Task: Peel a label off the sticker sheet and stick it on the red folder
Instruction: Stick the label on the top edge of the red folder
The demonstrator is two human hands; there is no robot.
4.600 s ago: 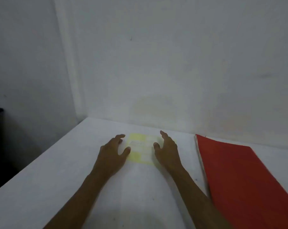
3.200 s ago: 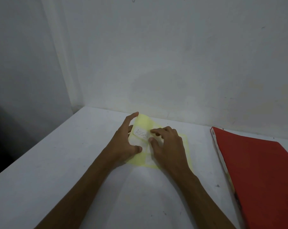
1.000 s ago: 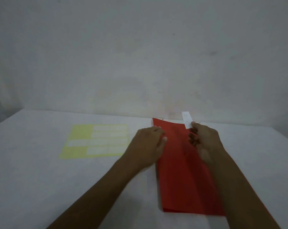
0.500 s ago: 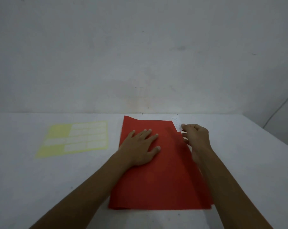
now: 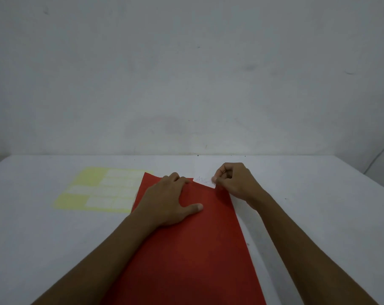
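The red folder point(image 5: 197, 243) lies lengthwise on the white table in front of me. My left hand point(image 5: 171, 199) rests flat on its upper part, fingers spread, palm down. My right hand point(image 5: 235, 183) pinches the right end of a small white label point(image 5: 204, 181) with faint writing on it. The label lies across the folder's far right corner; I cannot tell whether it touches the red surface. The yellow sticker sheet point(image 5: 98, 190) with several white labels lies flat to the left, its right edge tucked under the folder.
The white table point(image 5: 318, 205) ends at a pale wall along its far edge. A thin cable point(image 5: 382, 150) hangs at the far right. Bare tabletop lies on both sides of the folder.
My right hand has lowered the label onto the folder's far right corner. My left hand has slid toward the folder's far edge, and the folder now sits closer to the sticker sheet.
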